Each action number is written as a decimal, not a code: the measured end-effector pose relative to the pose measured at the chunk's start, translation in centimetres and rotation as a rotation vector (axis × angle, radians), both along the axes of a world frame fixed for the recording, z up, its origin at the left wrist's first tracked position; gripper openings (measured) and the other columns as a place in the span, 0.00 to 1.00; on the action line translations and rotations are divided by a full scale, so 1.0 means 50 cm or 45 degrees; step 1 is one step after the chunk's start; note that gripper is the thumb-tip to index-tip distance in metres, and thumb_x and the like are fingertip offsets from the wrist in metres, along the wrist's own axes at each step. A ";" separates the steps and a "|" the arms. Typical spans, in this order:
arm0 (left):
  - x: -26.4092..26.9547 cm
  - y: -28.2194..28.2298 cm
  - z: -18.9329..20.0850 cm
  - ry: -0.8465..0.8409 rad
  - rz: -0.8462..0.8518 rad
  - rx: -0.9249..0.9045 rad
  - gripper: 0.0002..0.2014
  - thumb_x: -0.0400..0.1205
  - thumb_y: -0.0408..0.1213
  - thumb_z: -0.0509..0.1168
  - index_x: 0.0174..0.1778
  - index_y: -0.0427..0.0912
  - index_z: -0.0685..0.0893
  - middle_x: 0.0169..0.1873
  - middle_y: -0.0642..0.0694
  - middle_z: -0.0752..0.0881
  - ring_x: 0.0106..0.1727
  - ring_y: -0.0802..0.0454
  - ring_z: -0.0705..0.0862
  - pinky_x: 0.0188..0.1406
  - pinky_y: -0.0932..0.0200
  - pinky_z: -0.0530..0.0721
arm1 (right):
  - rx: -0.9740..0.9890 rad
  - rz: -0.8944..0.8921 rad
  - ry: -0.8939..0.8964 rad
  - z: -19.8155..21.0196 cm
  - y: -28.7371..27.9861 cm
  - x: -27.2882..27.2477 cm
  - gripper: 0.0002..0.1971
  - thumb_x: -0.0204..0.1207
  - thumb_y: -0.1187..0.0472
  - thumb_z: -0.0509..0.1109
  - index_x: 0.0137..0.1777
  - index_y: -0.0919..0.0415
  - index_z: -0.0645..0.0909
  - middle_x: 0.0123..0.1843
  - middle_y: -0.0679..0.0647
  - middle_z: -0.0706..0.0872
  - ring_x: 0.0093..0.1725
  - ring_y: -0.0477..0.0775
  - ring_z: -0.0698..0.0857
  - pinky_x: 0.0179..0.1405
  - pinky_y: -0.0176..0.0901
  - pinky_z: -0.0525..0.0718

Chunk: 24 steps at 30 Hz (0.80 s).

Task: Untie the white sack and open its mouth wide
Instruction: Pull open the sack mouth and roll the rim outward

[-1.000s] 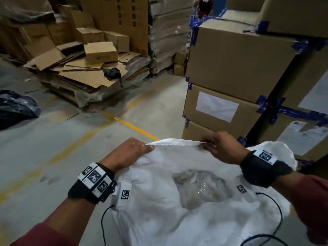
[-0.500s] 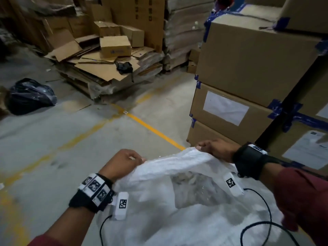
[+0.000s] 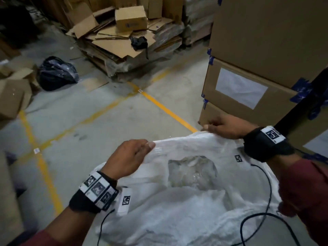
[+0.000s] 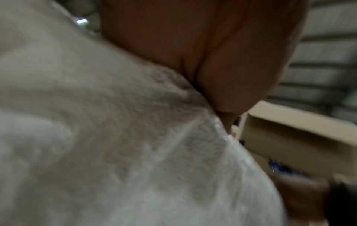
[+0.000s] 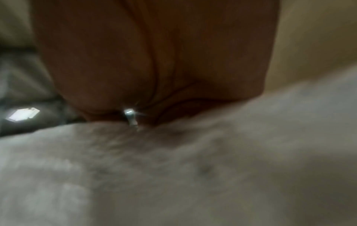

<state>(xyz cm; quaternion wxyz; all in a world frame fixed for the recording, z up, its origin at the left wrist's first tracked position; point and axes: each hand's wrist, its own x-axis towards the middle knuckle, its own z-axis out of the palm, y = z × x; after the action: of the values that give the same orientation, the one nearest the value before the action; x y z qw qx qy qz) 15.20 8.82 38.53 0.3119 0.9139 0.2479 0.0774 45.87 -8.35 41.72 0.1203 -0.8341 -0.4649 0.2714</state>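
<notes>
On sack rim: both hands.

Dark red sleeves, black wristbands (white coded markers), thin black cables.

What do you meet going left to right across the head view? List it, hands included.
Black plastic bag → left hand, gripping the white sack's rim → opening of the white sack → right hand, gripping the rim's far corner → white label on the stacked cardboard box.
</notes>
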 end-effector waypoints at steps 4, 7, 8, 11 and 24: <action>0.035 0.023 0.035 0.043 -0.128 -0.159 0.26 0.92 0.51 0.58 0.29 0.44 0.65 0.23 0.55 0.65 0.24 0.58 0.64 0.27 0.58 0.61 | 0.345 0.184 -0.514 0.038 0.006 -0.048 0.21 0.80 0.31 0.64 0.57 0.45 0.84 0.54 0.43 0.88 0.47 0.48 0.85 0.41 0.40 0.76; 0.071 0.030 0.037 0.073 -0.212 -0.370 0.28 0.91 0.52 0.60 0.32 0.34 0.69 0.26 0.48 0.67 0.25 0.54 0.63 0.25 0.57 0.61 | 0.470 0.421 -0.199 0.042 0.047 -0.153 0.26 0.82 0.30 0.60 0.67 0.46 0.84 0.60 0.43 0.90 0.56 0.45 0.86 0.57 0.45 0.83; 0.079 0.035 0.037 0.062 -0.198 -0.500 0.28 0.91 0.51 0.60 0.33 0.33 0.72 0.26 0.45 0.67 0.25 0.53 0.64 0.24 0.57 0.61 | 0.420 0.455 -0.059 0.034 0.063 -0.184 0.25 0.84 0.33 0.61 0.69 0.48 0.83 0.54 0.43 0.91 0.50 0.40 0.86 0.53 0.44 0.82; 0.082 0.066 0.036 -0.022 -0.140 -0.833 0.25 0.89 0.54 0.63 0.47 0.31 0.87 0.31 0.44 0.82 0.29 0.53 0.77 0.31 0.61 0.75 | 0.345 0.445 0.069 0.009 0.104 -0.224 0.18 0.88 0.48 0.64 0.75 0.50 0.76 0.30 0.41 0.82 0.32 0.36 0.80 0.39 0.42 0.73; -0.007 0.024 -0.025 -0.221 0.098 -0.134 0.30 0.84 0.71 0.49 0.35 0.47 0.74 0.28 0.52 0.78 0.33 0.50 0.80 0.36 0.51 0.75 | 0.285 -0.028 0.141 0.035 0.166 -0.132 0.33 0.76 0.32 0.72 0.25 0.57 0.67 0.23 0.50 0.70 0.22 0.48 0.69 0.27 0.42 0.68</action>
<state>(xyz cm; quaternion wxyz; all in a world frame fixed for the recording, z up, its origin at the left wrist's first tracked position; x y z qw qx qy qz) 14.82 10.04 37.27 0.3765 0.8760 0.2585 0.1551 39.27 -0.03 43.49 0.2412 -0.8042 -0.4758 0.2622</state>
